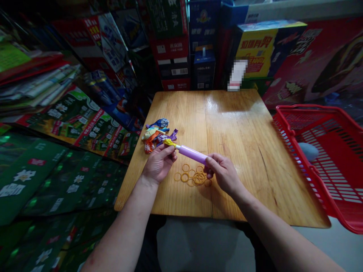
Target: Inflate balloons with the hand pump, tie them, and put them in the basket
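A lilac plastic hand pump (193,154) lies crosswise above the wooden table (241,132), held at both ends. My left hand (159,163) grips its nozzle end, where a limp yellow balloon (169,142) sits on the tip. My right hand (222,173) is closed around the pump's other end, with its fingers hiding the end itself. Just beyond my left hand lies a small heap of uninflated balloons (155,134) in blue, purple, orange and pale colours. Loose tan rubber bands (191,175) lie on the table below the pump, close to my right hand.
A red plastic basket (295,110) stands tilted at the table's right, with a grey-blue object (308,151) inside. Stacked printed cartons and boxes (170,56) rise behind the table. Green printed cartons (34,177) and a stack of papers (36,85) fill the left.
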`<state>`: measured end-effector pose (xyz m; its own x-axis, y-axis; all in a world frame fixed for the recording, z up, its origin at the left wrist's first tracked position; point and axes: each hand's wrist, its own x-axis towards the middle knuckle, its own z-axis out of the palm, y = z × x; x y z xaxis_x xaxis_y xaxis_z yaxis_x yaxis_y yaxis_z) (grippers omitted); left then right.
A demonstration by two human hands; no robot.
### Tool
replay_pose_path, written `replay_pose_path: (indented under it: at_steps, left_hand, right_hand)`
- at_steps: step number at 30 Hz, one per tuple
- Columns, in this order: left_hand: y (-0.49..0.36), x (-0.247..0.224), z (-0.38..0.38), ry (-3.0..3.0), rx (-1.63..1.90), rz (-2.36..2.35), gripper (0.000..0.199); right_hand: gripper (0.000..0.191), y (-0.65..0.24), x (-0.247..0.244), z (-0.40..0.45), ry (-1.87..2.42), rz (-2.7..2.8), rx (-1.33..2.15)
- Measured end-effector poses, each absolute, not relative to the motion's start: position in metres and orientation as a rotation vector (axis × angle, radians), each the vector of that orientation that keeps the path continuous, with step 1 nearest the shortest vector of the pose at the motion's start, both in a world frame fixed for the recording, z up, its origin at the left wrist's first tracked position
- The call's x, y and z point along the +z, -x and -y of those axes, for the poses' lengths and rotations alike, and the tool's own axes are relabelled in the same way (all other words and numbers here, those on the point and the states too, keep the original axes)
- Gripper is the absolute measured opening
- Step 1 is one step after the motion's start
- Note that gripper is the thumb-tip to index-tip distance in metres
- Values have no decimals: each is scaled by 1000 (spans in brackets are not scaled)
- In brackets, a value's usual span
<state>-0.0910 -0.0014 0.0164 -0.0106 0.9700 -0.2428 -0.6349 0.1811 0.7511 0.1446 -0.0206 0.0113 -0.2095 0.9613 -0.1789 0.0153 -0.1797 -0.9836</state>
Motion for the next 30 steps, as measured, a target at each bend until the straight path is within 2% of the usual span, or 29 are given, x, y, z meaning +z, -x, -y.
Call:
replay_pose_path:
  at_steps: [12, 24, 28, 30]
  left_hand:
    - [99, 21, 2, -641, 1282, -871, 15]
    - [101, 22, 7, -831, 1239, -993, 24]
    - [103, 20, 7, -802, 1261, -992, 29]
    - [104, 20, 6, -785, 1287, -979, 26]
  right_hand:
    - [49, -144, 10, 19, 1242, 1175, 1650]
    - [29, -149, 7, 23, 1301, 1491, 1262]
    - [28, -147, 5, 26, 1349, 1556, 1155]
    - [29, -145, 7, 26, 1375, 1548, 1137]
